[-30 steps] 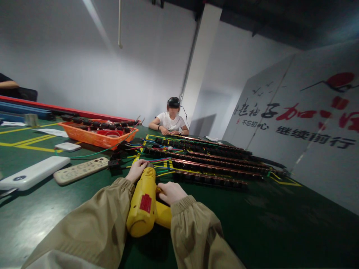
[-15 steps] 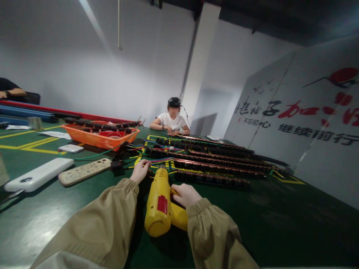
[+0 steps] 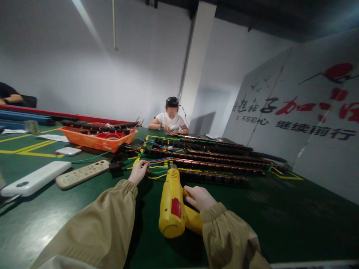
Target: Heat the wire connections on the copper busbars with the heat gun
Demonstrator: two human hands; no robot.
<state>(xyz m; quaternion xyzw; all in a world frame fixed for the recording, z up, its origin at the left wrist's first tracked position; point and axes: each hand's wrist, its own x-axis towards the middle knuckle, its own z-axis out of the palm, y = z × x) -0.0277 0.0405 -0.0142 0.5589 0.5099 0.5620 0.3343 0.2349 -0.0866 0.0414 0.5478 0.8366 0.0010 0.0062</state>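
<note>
My right hand (image 3: 199, 197) grips the handle of a yellow power screwdriver (image 3: 171, 203) with a red label, its tip pointing away from me toward the nearest copper rail (image 3: 213, 176). My left hand (image 3: 139, 171) rests on the green table (image 3: 70, 201) to the left of the tool, fingers closed around the coloured wires (image 3: 157, 161) at the near end of the rails. Both arms wear tan sleeves. What sits under the left fingers is hidden.
Several long copper rails with black parts (image 3: 213, 155) run to the right across the table. An orange tray (image 3: 98, 137), a white remote (image 3: 81, 173), a white power bank (image 3: 33, 178) and a small white box (image 3: 68, 151) lie left. A person in white (image 3: 170, 120) sits opposite.
The yellow screwdriver and my right hand have moved to the right, away from my left hand. My left hand has come off the tool and now sits at the wires.
</note>
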